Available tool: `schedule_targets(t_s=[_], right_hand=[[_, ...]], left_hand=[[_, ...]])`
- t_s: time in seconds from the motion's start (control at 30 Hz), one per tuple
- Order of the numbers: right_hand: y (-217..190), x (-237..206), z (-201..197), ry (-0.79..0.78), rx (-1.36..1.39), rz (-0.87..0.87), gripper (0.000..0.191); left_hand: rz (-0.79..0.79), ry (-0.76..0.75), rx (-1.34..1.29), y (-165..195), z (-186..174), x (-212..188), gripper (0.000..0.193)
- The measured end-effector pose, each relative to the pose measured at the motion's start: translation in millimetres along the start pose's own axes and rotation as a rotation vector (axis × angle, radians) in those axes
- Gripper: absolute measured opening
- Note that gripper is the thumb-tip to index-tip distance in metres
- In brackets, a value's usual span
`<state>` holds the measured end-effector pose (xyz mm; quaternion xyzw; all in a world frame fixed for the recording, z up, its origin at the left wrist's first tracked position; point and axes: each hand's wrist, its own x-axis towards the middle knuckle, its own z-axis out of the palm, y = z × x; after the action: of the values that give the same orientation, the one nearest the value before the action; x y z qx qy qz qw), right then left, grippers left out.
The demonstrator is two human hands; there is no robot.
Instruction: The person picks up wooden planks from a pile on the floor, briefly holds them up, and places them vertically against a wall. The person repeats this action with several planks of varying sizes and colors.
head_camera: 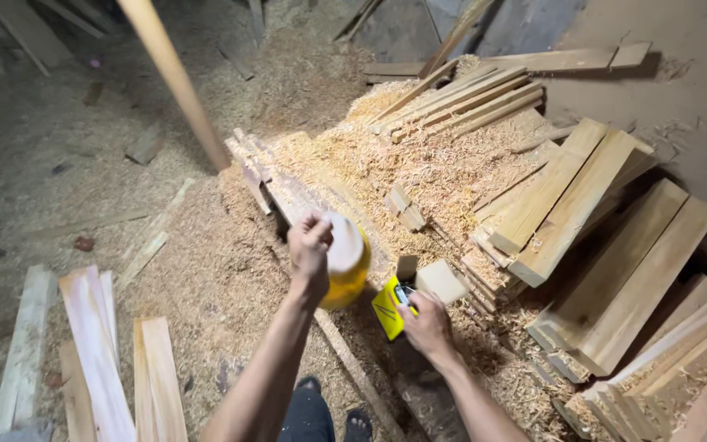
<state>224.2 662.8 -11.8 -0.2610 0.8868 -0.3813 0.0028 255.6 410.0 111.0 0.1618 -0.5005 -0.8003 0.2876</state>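
Your left hand (310, 245) fist clamps the yellow jar (345, 260), raised clear above the sawdust (231, 270) | right hand (427, 323) fingers curled on yellow tape measure (392, 307), just right of jar, beside wood block (441, 281).

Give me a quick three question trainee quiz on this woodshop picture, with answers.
1. True or false: the left hand grips the lid of a yellow container.
2. Which hand touches the yellow tape measure?
3. What covers the floor around the stacked wooden planks? A) water B) sawdust and shavings C) gravel

Key: 1 true; 2 the right hand; 3 B.
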Motion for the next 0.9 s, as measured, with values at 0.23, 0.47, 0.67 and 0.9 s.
schedule_targets(t_s=[0.23,0.47,0.67,0.9], right_hand=[[15,65,90,0.166,-0.038,-0.091,0.013],[-16,100,131,0.131,-0.182,-0.025,0.012],[-53,92,116,0.069,-0.249,0.033,0.012],[-87,86,80,0.243,0.196,0.316,0.02]], left_hand=[[-0.008,-0.008,-0.065,-36,-26,122,0.021],[-0.07,-0.017,0.035,-38,-38,161,0.016],[-0.005,-0.1,0.69,9,-32,159,0.018],[0.377,-0.042,0.86,42,-24,125,0.052]])
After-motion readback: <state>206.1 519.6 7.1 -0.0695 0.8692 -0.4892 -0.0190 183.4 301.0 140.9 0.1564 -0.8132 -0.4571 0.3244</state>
